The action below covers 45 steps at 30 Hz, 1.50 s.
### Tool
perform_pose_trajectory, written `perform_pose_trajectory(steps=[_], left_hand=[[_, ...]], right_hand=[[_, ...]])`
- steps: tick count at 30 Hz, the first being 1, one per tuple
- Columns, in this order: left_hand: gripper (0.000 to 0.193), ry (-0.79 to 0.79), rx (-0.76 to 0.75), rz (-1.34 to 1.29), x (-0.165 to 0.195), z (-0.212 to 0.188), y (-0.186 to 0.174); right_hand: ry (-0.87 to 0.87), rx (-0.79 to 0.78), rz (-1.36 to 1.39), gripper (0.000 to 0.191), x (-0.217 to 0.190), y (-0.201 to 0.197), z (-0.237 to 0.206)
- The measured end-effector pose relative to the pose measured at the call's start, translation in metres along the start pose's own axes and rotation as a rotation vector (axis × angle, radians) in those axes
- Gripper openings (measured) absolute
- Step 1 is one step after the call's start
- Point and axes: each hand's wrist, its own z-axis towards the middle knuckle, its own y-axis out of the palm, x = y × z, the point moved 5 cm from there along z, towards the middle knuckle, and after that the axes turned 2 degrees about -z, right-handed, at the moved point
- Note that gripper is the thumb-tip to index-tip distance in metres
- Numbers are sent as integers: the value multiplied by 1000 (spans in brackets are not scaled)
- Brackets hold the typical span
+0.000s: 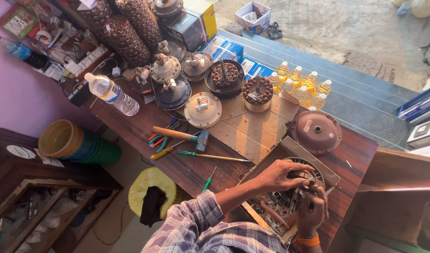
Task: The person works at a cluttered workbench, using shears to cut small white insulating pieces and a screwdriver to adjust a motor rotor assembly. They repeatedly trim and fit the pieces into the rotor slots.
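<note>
Cluttered wooden workbench (pixel 144 126): at its near right corner, a fan motor (pixel 299 185) is gripped from above by the left hand (pixel 280 174); a tool handle (pixel 297 199) is clasped by the right hand (pixel 312 212).

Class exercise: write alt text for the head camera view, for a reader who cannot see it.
Seen from above, a person's left hand and right hand grip a round fan motor on a cluttered wooden workbench. A hammer, screwdrivers, a water bottle and more motor parts lie beyond.

Warm daylight from the upper right, sharp focus, wide-angle edge bending.
</note>
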Motion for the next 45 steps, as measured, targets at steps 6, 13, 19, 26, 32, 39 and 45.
perform_pose_trajectory(steps=[6,13,19,26,32,39,45], left_hand=[[35,-130,-13,42,16,-15,-14],[25,-282,-136,-142,30,-11,-18],[24,-357,-145,-45,40,-8,-20],[22,-290,-191,-90,35,-3,-13],[27,-171,-218,132,46,-5,-17],[28,-176,-206,233,50,-1,-15],[32,-105,-237,289,49,2,-15]], right_hand=[[-119,-13,39,10,-24,3,4],[-170,31,70,20,-30,1,3],[-150,-2,64,17,-34,-1,6],[-151,17,123,23,-34,2,4],[-181,29,89,23,-30,2,3],[297,104,308,14,-40,-31,11],[190,42,58,17,-57,-39,33]])
